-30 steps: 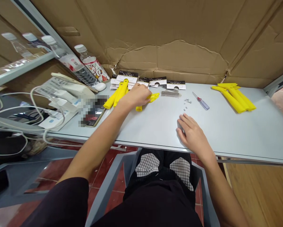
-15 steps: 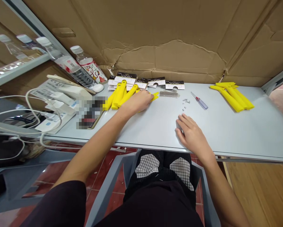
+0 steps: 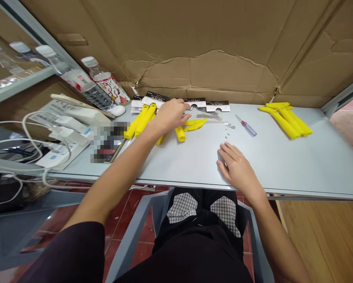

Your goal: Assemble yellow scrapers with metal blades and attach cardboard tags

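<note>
The left hand (image 3: 171, 114) curls over yellow plastic handles (image 3: 146, 120) on the tabletop (image 3: 285, 165) (whether it grips, I cannot tell), seemingly selecting one; lifting calls for a sure pinch. The right hand (image 3: 237, 163) rests, fingers extended, near small screws (image 3: 230, 126).

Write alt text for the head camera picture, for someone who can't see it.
A seated person's left hand is among yellow tubular pieces and printed cards on a pale table. The right hand rests near small metal bits and a screwdriver, with more yellow pieces farther right.
</note>
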